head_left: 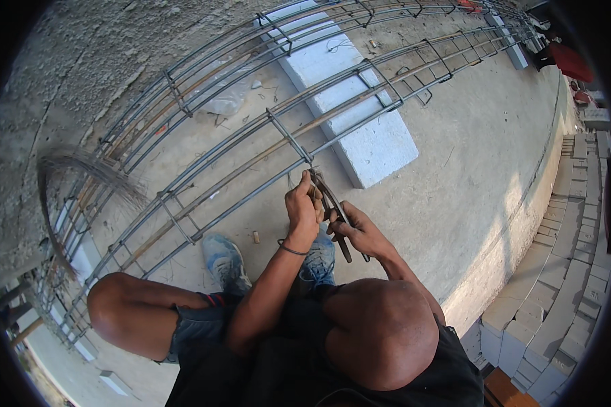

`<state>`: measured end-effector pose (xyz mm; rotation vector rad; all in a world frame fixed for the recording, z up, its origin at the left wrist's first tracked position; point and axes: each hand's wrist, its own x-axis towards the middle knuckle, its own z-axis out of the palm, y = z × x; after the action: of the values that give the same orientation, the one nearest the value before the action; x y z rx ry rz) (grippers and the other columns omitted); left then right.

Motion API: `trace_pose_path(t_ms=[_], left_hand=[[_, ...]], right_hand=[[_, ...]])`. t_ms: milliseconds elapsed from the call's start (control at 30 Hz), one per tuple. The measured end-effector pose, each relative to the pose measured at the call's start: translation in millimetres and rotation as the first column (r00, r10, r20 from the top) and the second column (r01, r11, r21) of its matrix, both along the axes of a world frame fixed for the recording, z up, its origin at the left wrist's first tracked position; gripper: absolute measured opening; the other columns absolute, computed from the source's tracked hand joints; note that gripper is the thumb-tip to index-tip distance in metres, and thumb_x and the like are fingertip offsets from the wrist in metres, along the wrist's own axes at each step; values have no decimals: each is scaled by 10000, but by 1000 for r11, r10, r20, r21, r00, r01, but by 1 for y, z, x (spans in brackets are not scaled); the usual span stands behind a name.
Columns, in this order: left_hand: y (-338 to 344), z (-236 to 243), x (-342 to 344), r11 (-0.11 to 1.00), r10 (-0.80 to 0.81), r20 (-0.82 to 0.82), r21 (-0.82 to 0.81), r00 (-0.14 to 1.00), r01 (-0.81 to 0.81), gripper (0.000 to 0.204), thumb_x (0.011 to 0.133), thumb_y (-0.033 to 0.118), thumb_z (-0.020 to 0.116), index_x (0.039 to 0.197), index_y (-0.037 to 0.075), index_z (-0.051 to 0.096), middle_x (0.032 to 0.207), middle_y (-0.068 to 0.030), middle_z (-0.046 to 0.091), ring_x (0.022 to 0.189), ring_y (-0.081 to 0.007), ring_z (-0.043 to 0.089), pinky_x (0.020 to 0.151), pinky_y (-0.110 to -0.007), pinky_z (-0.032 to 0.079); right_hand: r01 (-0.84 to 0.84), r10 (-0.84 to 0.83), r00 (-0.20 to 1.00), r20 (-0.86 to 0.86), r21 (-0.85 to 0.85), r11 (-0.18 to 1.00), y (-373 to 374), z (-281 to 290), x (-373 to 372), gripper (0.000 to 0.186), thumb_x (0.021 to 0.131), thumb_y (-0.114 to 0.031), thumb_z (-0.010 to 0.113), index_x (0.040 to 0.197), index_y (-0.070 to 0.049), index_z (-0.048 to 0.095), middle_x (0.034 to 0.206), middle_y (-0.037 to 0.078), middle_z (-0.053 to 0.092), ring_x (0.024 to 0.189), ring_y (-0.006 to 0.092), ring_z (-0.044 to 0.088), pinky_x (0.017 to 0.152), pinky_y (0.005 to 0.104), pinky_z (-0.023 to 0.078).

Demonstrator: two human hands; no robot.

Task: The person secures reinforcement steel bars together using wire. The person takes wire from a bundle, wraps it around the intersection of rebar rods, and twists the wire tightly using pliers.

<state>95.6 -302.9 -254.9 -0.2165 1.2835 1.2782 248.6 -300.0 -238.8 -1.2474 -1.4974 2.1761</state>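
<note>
My right hand (357,233) is wrapped round the long dark handles of a pair of pincers (332,198). Their jaws reach up to the corner of a bent steel stirrup (288,134) on the nearer rebar cage (241,161). Just left of the jaws, my left hand (304,209) is closed in a pinch, with thin tie wire (313,175) showing at its fingertips. How far the wire runs inside the fingers is hidden. The cage passes just beyond both hands, its long bars tied to several stirrups.
A white foam-like block (380,146) lies under the cages. A second rebar cage (176,91) runs behind, with a bundle of thin wire (91,166) draped over its left part. Grey blocks (557,271) are stacked at right. My shoes (225,261) stand close to the near cage.
</note>
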Motion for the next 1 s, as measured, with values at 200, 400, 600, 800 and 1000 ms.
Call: trace_pose_path(t_ms=[200,400,600,800,1000], left_hand=[[2,2,3,1000,-8,-38,-22,999,8,555,904,484,511,556,54,469,404,-4,363,293,-102,301,281,-262,213],[-5,3,1,994,-98,-118,-50,988,92,530,901,494,507,634,38,535,481,-15,431,357,-99,375,314,-244,259],[-7,1,18,989,-21,-216,142,976,52,357,862,406,599,887,50,603,651,-49,542,574,-151,561,435,-273,444],[15,15,45,1000,12,77,21,997,-14,270,827,257,672,748,25,560,637,-82,572,472,-168,528,406,-283,422],[19,13,42,993,93,47,-71,995,-90,265,830,229,645,691,59,497,579,-61,512,432,-165,486,386,-311,407]], right_hand=[[3,-18,979,201,75,997,-4,6,-16,136,899,-119,484,984,-29,428,732,118,563,670,221,564,600,351,446],[-127,-72,879,471,377,918,-5,16,-30,213,916,-140,472,983,4,330,758,300,566,707,477,566,593,509,422],[-372,-63,756,652,507,778,-5,22,-29,135,896,-60,379,984,27,325,929,360,547,768,506,567,623,535,457],[-372,-87,809,582,620,691,-8,17,-18,302,867,-46,426,1120,53,294,1057,347,527,865,480,579,733,498,489],[-27,-45,971,236,292,956,-2,33,21,634,730,90,621,1205,-46,224,1094,220,556,983,321,603,749,390,510]])
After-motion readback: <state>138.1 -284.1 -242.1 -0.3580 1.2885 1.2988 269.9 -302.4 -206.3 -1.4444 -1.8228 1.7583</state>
